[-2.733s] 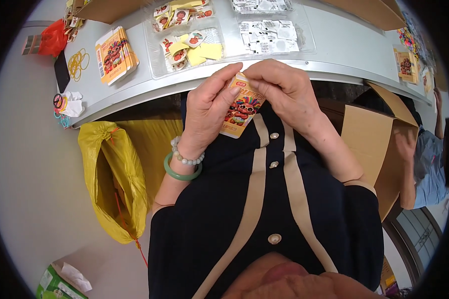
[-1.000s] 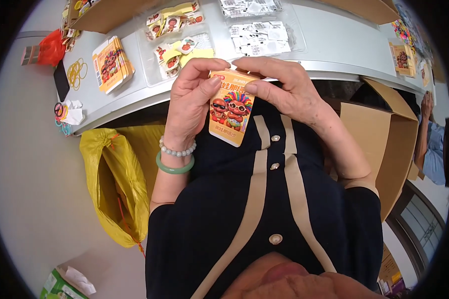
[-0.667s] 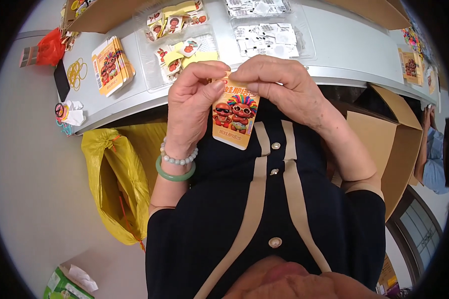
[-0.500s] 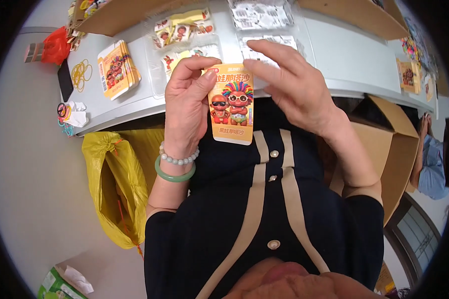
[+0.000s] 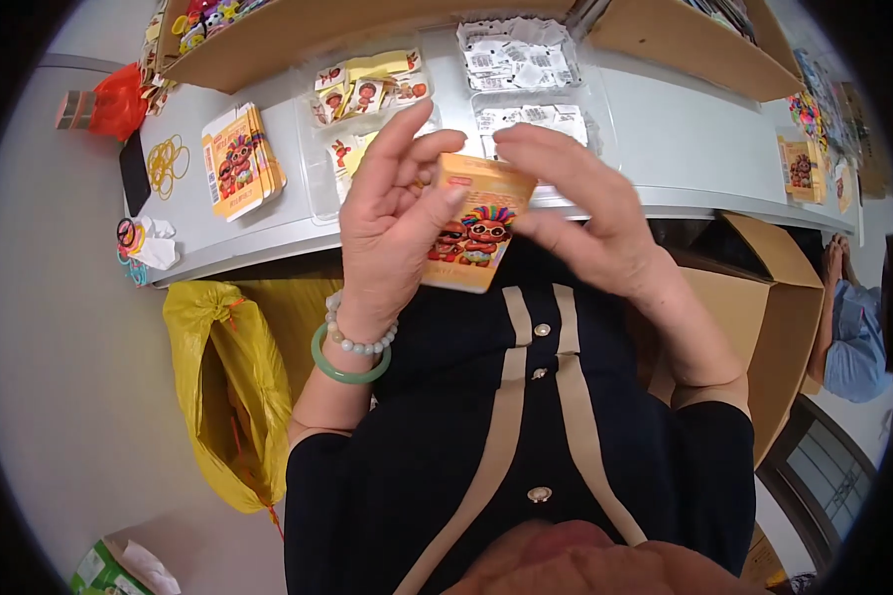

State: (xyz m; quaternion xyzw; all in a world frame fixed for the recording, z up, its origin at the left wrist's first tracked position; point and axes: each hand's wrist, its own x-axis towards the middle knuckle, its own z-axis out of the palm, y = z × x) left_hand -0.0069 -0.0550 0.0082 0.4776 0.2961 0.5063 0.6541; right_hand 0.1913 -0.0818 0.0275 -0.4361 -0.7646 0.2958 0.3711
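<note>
Left hand: the person's left hand (image 5: 392, 213) grasps the carton by its left edge, thumb laid over the printed front, the other fingers raised and partly curled behind and beside it.
Right hand: the right hand (image 5: 600, 223) has its fingers parted and loosely curved about the carton's upper right corner; they are blurred, so whether they touch it cannot be told.
Carton: the small orange carton (image 5: 476, 223) is at the centre of the frame, tilted, its front with two cartoon figures facing the camera, in front of the dark top (image 5: 417, 466).
Wrist: a pale bead bracelet (image 5: 364, 347) and a green bangle (image 5: 352, 371) circle the left wrist.
Orange stack: matching cartons (image 5: 238, 164) lie fanned at the upper left, beside yellow rubber bands (image 5: 167, 167).
Trays: clear plastic trays at the upper centre hold small picture cards (image 5: 367, 94) on the left and white sachets (image 5: 521, 59) on the right.
Sack: a yellow sack (image 5: 193, 347) hangs open at the left, below the table (image 5: 665, 149).
Right side: an open cardboard box (image 5: 724, 297) stands near another person's blue sleeve (image 5: 858, 342).
</note>
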